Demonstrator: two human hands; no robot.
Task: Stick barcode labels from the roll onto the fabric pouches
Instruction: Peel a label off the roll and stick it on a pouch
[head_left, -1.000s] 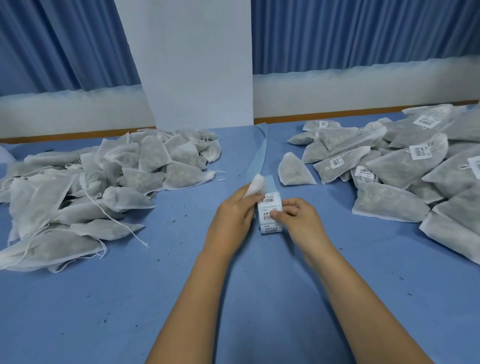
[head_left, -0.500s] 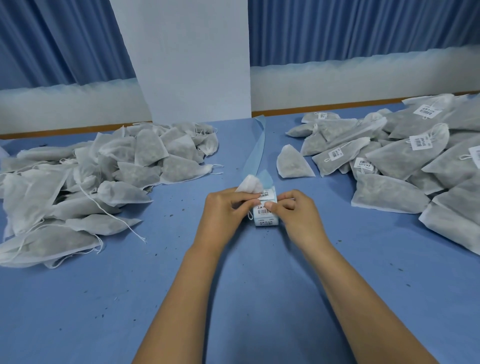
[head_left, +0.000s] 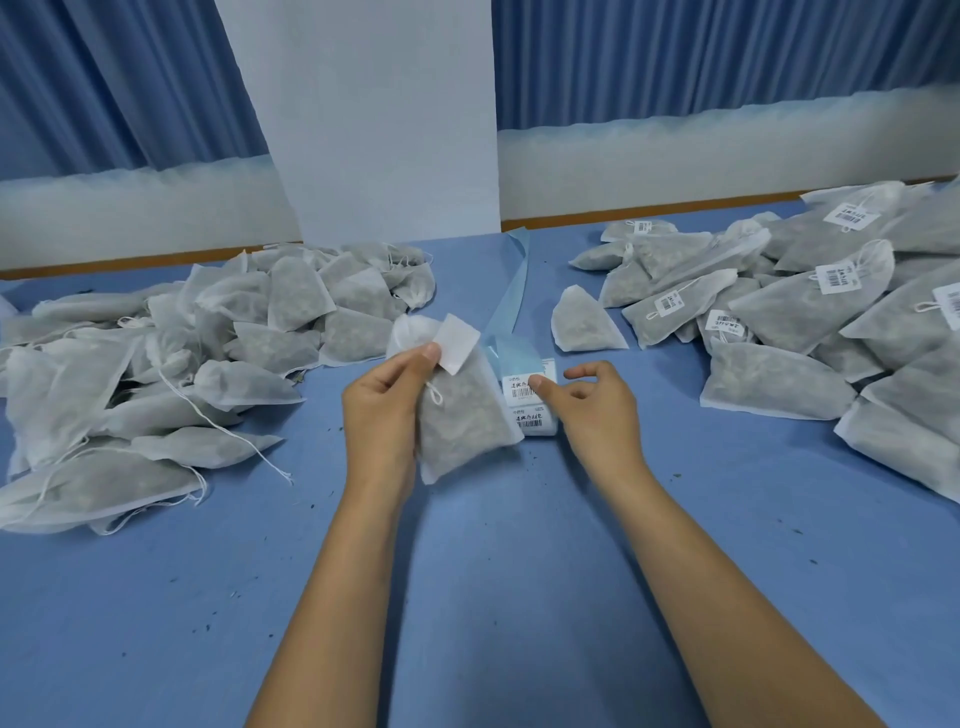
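Left hand (head_left: 384, 405) grips pouch (head_left: 467, 421) mid-bench (head_left: 467, 597), thumb pinching loose label (head_left: 457, 338) at pouch top. Right hand (head_left: 597, 410) slack, fingers apart, thumb touching roll (head_left: 530, 402). Advice: lay label flat, clear of drawstring (head_left: 435, 395) — press outward from one edge.

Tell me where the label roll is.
Head view, centre of the blue table: the label roll lies between the held pouch and the right hand.

White labels on the label roll (head_left: 529, 401) each with a barcode under a line of Chinese characters, characters too blurred to read, like barcode labels (head_left: 836, 278) on the right-hand pouches (head_left: 779, 384), print too small.
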